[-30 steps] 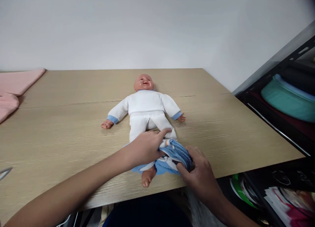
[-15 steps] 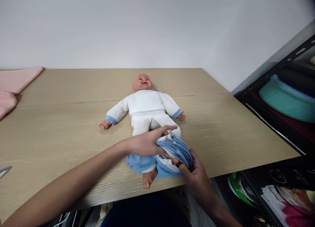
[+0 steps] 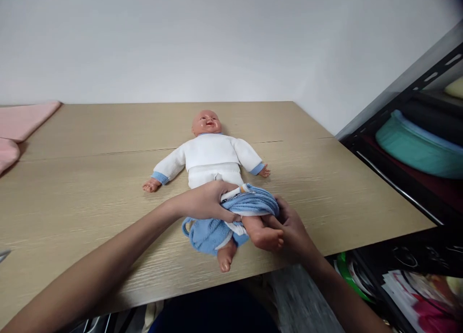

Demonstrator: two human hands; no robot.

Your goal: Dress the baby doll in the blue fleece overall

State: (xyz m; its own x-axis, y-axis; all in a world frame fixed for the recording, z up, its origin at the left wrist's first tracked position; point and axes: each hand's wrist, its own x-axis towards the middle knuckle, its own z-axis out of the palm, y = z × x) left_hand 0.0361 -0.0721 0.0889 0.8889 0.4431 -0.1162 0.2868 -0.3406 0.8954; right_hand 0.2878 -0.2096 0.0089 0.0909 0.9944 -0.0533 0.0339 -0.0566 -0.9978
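A baby doll (image 3: 213,150) in a white top with blue cuffs lies face up on the table, feet toward me. Blue terry trousers (image 3: 249,201) with white trim are bunched around its lower leg on the right side of the view. My left hand (image 3: 204,200) grips the bunched cloth from the left, fingers partly hidden behind it. On the other side, my right hand (image 3: 289,224) is closed on the same cloth, close by the bare foot (image 3: 266,237). The other foot (image 3: 226,256) sticks out of the second trouser leg.
Folded pink cloth (image 3: 25,126) lies at the table's far left. To the right stands a black shelf (image 3: 408,203) with a teal item (image 3: 415,145) on it. A white wall (image 3: 181,44) rises behind the wooden table (image 3: 90,179).
The foot on the right has come out through the bunched trouser leg and now shows whole. Both hands have shifted slightly away from me with the cloth.
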